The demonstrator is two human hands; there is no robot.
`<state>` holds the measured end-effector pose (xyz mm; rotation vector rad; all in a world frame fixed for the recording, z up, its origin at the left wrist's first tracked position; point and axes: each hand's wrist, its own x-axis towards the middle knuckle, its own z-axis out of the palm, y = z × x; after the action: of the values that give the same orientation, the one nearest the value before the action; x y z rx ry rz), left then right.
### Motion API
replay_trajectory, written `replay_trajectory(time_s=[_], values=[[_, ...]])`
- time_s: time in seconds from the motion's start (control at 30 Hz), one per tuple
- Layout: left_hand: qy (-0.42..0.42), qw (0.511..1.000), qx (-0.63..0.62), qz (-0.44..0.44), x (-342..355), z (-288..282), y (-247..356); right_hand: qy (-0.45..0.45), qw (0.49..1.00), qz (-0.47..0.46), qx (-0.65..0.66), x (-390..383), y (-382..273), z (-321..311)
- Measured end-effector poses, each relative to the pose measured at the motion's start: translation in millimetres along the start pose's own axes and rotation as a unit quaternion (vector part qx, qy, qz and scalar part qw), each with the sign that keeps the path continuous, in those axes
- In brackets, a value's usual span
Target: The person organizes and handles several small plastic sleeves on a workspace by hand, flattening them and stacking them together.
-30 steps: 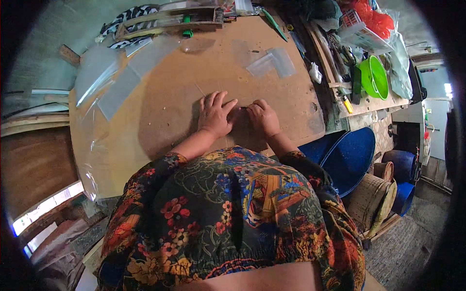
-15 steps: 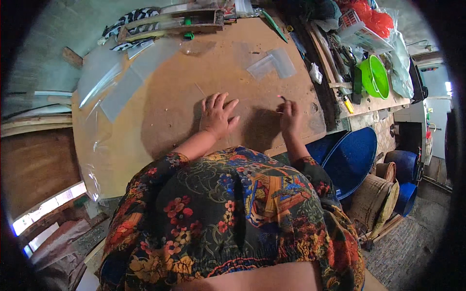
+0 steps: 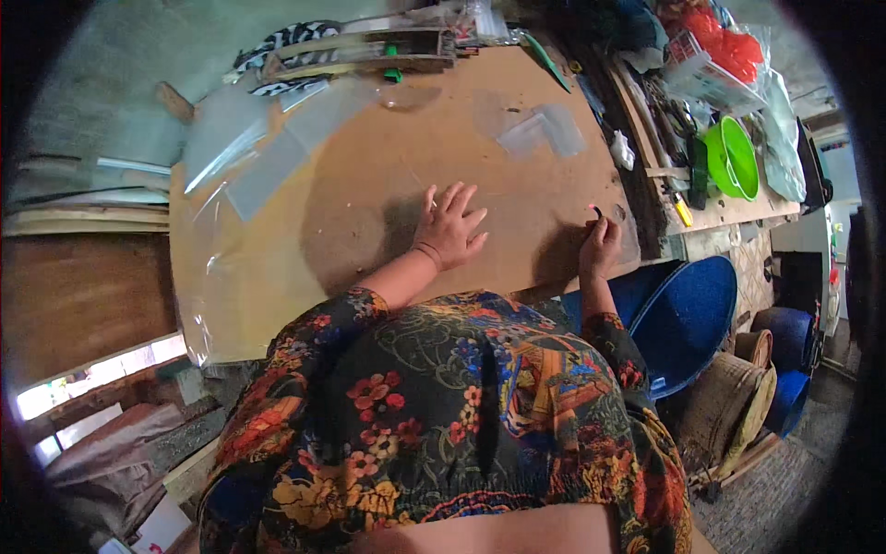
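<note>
Workshop-like room with worktable [image 3: 531, 203], planks [image 3: 92, 222]

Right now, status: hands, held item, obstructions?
Left hand open, fingers spread over the board. Right hand pinching small dark item. Plastic sheets beyond, touching neither hand.

Right fingers [image 3: 604, 233] grip what seems a small dark tool [image 3: 597, 211].

1 desk [image 3: 369, 166]: 1 L hand [image 3: 449, 229], 1 R hand [image 3: 602, 247] (2 tot.), 1 sm. dark tool [image 3: 596, 212], 1 wood frame [image 3: 449, 46], 1 long grn. item [image 3: 547, 63], approx. 2 clear plastic pcs. [image 3: 524, 137] on R (overlap, no. unclear), min. 2 clear sheets [image 3: 263, 180] on L; off R: 1 grn. bowl [image 3: 720, 155], 1 yel. item [image 3: 682, 210], min. 1 red bag [image 3: 724, 42], 1 lg. blue tub [image 3: 697, 319], 2 smaller blue drums [image 3: 784, 334], 1 tan barrel [image 3: 715, 415]
</note>
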<state>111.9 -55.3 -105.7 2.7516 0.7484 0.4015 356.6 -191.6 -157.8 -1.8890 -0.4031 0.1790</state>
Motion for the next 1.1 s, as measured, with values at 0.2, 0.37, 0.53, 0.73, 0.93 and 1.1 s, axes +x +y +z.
replay_trajectory(time_s=[0.2, 0.37, 0.53, 0.73, 0.93, 1.1], values=[[0.079, 0.975, 0.083, -0.191, -30, 4, -55, -0.001, 0.999, -0.017, -0.042, 1, -7, 2], [-0.007, 0.982, 0.11, -0.154, -67, -33, -94, -0.004, 1.0, 0.007, 0.013, -5, -14, 6], [-0.083, 0.946, 0.198, -0.245, -115, -85, -135, 0.014, 0.998, -0.013, 0.055, 14, 7, 6], [-0.065, 0.932, 0.184, -0.306, -165, -113, -159, 0.021, 0.994, 0.058, 0.093, 32, 30, -9], [0.058, 0.954, 0.133, -0.262, -191, -108, -176, 0.001, 0.975, 0.092, 0.203, -2, -23, -6], [0.086, 0.96, 0.06, -0.259, -180, -93, -167, -0.053, 0.971, 0.059, 0.224, -43, -75, 11]])
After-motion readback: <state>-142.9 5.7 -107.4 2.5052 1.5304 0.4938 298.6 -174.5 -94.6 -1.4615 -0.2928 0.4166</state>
